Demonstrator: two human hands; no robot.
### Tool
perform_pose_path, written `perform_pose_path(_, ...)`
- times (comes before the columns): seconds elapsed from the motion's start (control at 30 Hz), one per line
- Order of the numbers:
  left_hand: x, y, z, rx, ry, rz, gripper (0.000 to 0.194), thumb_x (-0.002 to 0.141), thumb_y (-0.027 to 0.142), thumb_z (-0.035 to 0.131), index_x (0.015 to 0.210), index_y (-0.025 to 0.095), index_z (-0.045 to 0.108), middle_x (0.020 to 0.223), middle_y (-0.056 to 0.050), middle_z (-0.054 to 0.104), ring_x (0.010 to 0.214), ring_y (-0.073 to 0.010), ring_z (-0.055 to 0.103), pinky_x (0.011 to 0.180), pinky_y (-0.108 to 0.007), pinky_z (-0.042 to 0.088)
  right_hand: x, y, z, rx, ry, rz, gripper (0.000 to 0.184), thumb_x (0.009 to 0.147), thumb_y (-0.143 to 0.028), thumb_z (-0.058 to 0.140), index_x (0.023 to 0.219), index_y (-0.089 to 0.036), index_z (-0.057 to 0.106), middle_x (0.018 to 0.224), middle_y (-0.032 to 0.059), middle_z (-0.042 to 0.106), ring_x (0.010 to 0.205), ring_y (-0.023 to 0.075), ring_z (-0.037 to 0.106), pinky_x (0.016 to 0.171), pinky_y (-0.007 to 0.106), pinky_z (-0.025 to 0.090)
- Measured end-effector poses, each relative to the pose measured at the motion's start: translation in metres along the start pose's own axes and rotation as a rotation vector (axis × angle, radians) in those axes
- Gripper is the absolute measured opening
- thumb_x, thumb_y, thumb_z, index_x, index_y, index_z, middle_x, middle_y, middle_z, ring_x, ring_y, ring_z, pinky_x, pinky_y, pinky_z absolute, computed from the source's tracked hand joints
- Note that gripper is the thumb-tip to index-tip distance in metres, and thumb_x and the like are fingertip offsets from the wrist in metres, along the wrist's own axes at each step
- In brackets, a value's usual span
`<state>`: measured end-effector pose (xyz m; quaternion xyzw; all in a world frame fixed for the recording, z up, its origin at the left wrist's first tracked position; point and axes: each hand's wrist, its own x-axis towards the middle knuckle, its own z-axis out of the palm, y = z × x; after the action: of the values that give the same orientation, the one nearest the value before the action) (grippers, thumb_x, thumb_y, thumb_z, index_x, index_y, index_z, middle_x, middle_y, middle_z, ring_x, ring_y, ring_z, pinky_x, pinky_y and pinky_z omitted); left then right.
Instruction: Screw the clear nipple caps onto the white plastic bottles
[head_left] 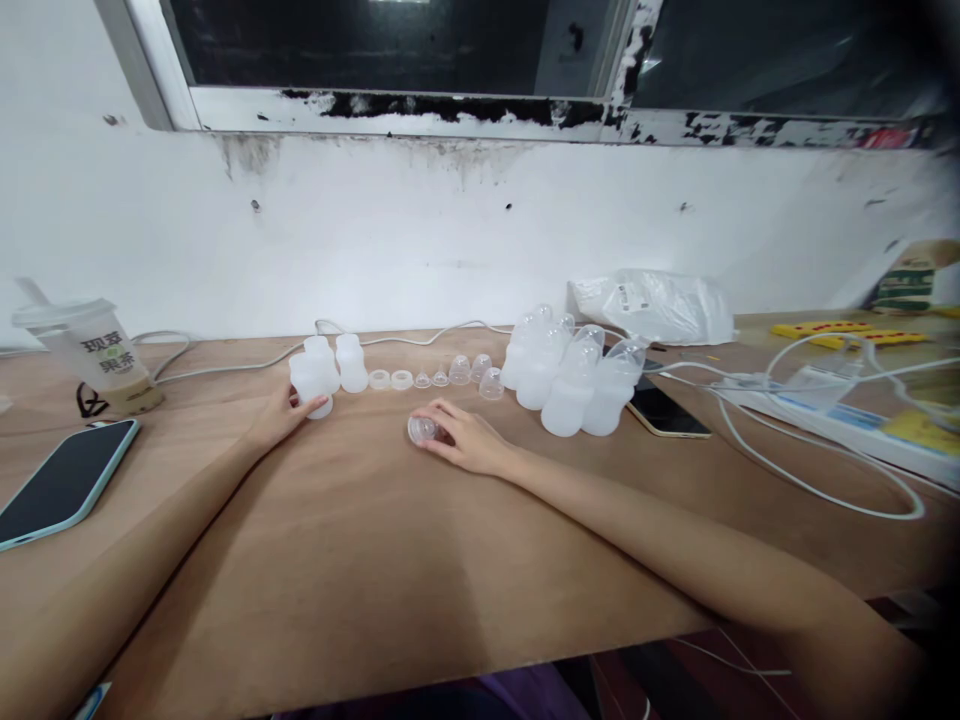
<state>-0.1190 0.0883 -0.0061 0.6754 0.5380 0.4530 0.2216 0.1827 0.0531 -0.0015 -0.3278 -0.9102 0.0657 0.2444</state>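
My left hand (279,417) wraps round a translucent white bottle body (309,377) standing on the wooden table (375,560). Two more bare bottles (351,362) stand right behind it. My right hand (469,436) rests on the table, fingers pinched on a small clear cap (422,429). Between the hands, at the back, lies a row of white rings (391,379) and clear domed caps (471,371). Right of these stands a cluster of several assembled bottles (571,380).
A drink cup with a straw (97,352) and a phone (64,482) sit at the left. Another phone (664,410), a plastic bag (652,305), white cables (817,480) and a power strip (825,415) lie at the right. The wall is close behind.
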Motion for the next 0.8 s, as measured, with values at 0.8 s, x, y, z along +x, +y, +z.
perform_pose_path(0.8,0.002,0.065,0.112,0.628,-0.061,0.309,0.036,0.073,0.039,0.051,0.098,0.014,0.051,0.092,-0.009,0.061,0.087,-0.021,0.056,0.076,-0.034,0.042,0.053,0.039,0.02,0.063,0.128,0.279,0.021,0.085,-0.026,0.034,0.095,-0.016,0.049,0.081,0.003,0.06,0.075,0.0123,0.055,0.067,0.023,0.038)
